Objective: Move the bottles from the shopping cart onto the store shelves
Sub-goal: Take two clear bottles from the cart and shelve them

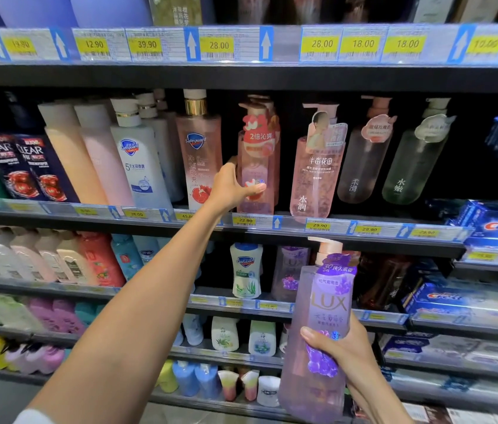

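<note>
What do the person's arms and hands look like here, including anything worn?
Both forearms are bare. The left hand and right hand wear no gloves, and no rings, watch or bracelets show. A bit of white sleeve shows at the frame's bottom edge on the left arm.

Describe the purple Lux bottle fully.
The Lux bottle is a tall, translucent lilac plastic pump bottle with a pale pink pump head, a purple neck tag and flower graphics under gold lettering. It is roughly upright, tilted slightly, in front of the lower shelves. The right hand grips its lower body.
</note>
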{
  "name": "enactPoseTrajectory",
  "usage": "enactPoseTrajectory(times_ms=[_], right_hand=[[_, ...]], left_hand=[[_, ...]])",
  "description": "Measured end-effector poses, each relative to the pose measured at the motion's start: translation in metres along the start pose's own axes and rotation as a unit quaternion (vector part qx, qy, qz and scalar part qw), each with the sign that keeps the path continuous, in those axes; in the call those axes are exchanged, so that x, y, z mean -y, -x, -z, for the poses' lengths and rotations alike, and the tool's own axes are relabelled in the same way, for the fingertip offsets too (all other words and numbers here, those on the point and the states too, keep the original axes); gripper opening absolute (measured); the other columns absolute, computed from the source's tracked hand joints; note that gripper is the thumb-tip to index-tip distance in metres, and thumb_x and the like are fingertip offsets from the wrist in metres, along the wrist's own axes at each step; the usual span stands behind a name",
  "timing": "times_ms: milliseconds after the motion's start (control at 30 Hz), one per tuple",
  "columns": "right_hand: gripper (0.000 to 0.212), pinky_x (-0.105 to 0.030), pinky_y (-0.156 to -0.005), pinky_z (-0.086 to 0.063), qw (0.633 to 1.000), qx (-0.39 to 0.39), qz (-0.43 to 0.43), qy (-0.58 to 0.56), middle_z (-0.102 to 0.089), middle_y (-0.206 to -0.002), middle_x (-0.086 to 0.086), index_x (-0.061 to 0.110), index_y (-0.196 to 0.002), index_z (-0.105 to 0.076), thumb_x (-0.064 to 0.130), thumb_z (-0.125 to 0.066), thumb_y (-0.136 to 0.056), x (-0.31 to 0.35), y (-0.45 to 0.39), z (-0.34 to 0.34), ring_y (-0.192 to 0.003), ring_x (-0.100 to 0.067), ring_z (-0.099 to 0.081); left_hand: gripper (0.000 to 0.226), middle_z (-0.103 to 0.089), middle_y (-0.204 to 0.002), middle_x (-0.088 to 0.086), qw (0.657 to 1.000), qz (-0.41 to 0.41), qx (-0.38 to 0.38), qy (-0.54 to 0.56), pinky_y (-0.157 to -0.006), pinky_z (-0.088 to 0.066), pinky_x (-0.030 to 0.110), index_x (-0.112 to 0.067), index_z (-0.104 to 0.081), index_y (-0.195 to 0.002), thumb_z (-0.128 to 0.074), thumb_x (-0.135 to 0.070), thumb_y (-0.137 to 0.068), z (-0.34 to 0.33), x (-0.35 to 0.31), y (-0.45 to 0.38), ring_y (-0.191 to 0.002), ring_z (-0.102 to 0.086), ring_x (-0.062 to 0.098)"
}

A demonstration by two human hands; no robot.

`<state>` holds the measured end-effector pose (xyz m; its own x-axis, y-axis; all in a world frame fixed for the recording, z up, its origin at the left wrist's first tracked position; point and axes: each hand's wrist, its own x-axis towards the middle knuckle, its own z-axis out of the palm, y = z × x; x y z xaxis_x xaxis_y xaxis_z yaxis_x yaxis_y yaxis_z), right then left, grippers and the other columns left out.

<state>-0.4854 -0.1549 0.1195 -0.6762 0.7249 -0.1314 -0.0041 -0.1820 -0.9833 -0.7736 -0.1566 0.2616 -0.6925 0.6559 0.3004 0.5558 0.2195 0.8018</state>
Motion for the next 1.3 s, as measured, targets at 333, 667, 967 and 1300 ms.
enactPoseTrajectory(times_ms=[333, 667, 967, 1300], right_hand=[[0.081, -0.032, -0.064, -0.057, 1.0, -0.017, 0.009, -0.002, -0.074, -0.093, -0.007, 0.015, -0.106, -0.061, 0.033, -0.09, -0.033, -0.004, 0.001, 0.001, -0.084, -0.025, -0.072], [0.08, -0.03, -0.065, -0.057, 1.0, -0.023, 0.017, 0.007, -0.075, -0.093, -0.005, 0.016, -0.107, -0.062, 0.036, -0.091, -0.035, -0.009, 0.0, -0.001, -0.085, -0.023, -0.072], [0.072, -0.031, -0.063, -0.057, 0.996, -0.076, 0.037, -0.013, -0.074, -0.092, -0.009, 0.014, -0.103, -0.062, 0.029, -0.09, -0.038, -0.017, 0.0, 0.02, -0.081, -0.025, -0.072], [0.068, -0.024, -0.061, -0.055, 0.984, -0.133, 0.117, -0.015, -0.075, -0.093, -0.001, 0.021, -0.098, -0.064, 0.034, -0.089, -0.036, -0.066, -0.034, 0.029, -0.081, -0.019, -0.072]], left_hand=[[0.058, -0.061, -0.113, 0.016, 1.0, -0.02, 0.018, -0.011, -0.09, -0.05, 0.044, 0.003, -0.051, -0.109, -0.083, -0.028, -0.071, 0.006, 0.004, 0.006, -0.106, -0.058, 0.031], [0.054, -0.062, -0.115, 0.008, 0.999, -0.038, 0.0, -0.02, -0.073, -0.047, 0.024, -0.003, -0.049, -0.108, -0.081, -0.03, -0.073, 0.003, 0.002, 0.014, -0.097, -0.056, 0.017], [0.029, -0.06, -0.119, 0.022, 0.893, -0.374, -0.161, -0.194, -0.095, -0.049, 0.041, 0.005, -0.055, -0.118, -0.058, -0.004, -0.09, -0.031, 0.068, 0.124, -0.11, -0.058, 0.034], [0.059, -0.053, -0.135, 0.017, 0.742, -0.525, 0.113, -0.401, -0.104, -0.042, 0.045, -0.008, -0.044, -0.131, -0.066, -0.026, -0.079, -0.115, 0.238, 0.145, -0.122, -0.052, 0.033]])
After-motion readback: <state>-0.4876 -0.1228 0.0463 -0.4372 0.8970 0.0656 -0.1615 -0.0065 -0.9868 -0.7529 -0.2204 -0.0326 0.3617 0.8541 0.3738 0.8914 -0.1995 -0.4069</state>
